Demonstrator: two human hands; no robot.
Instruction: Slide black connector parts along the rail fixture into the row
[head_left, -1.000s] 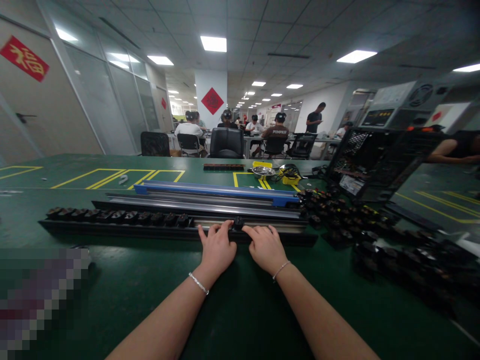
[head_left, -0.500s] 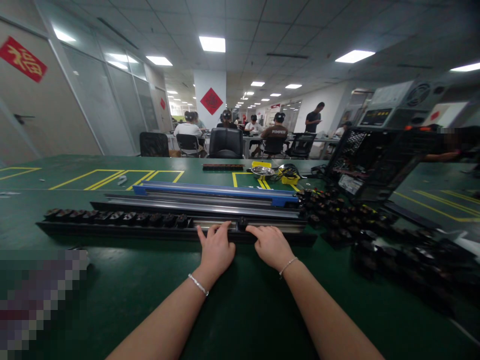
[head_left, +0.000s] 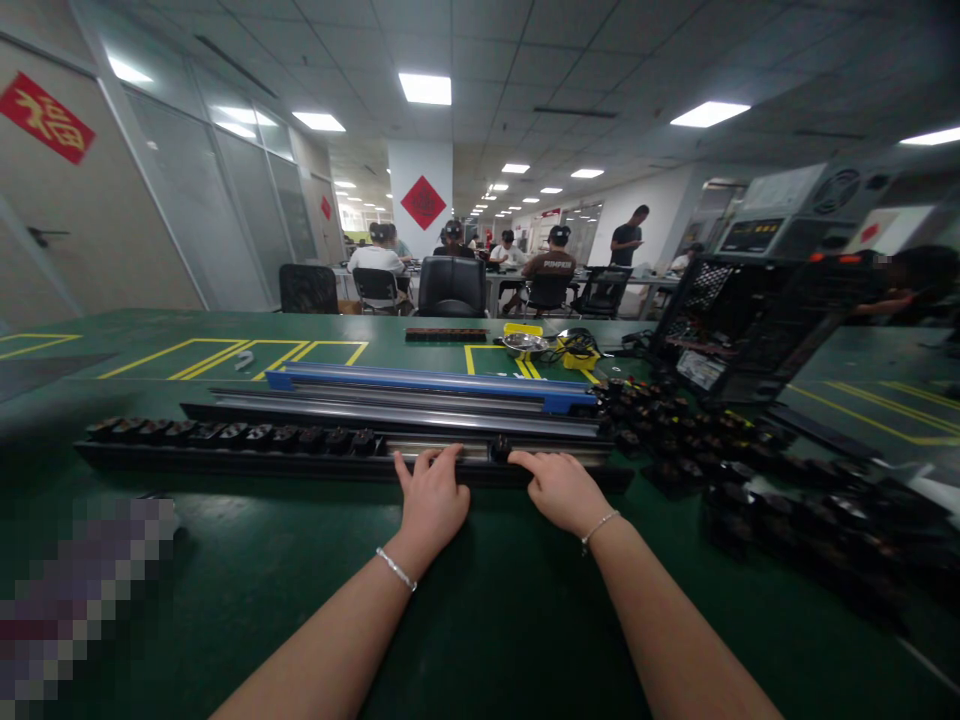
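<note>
A long black rail lies across the green table in front of me, its left half filled with several small black clips. My left hand rests on the rail's front edge with its fingers spread and holds nothing. My right hand lies beside it to the right, forefinger stretched out and touching a single black clip that sits in the rail's channel. A pile of loose black clips lies to the right of the rail.
Behind the rail lie more rails, one capped in blue. A black wire crate stands tilted at the right. A metal bowl and yellow items sit further back. Several people sit at desks in the background; a person's arm shows at the far right.
My right hand has slid to the right along the rail, and the single black clip has moved right with it. My left hand has stayed in place.
</note>
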